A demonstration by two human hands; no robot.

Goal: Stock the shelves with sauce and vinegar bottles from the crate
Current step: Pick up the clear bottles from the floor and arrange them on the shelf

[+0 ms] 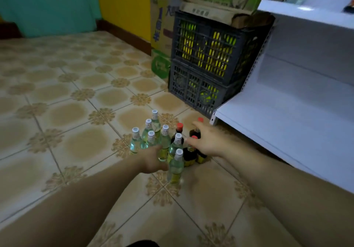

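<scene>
Vinegar bottles [135, 143], white-capped, and sauce bottles [188, 156], red-capped: upright on floor [76, 112], lower centre, likely staged for shelf [287, 132] at right. Left grip [152, 160] against vinegar cluster, fingers hidden, state untellable. Right grip [208, 141] spread over sauce caps, reaching. Crates [201, 55] upper centre.

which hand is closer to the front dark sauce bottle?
Right. The right hand reaches in just above the front dark sauce bottle, near its neck. The left hand sits farther to its left, among the clear bottles.
</scene>
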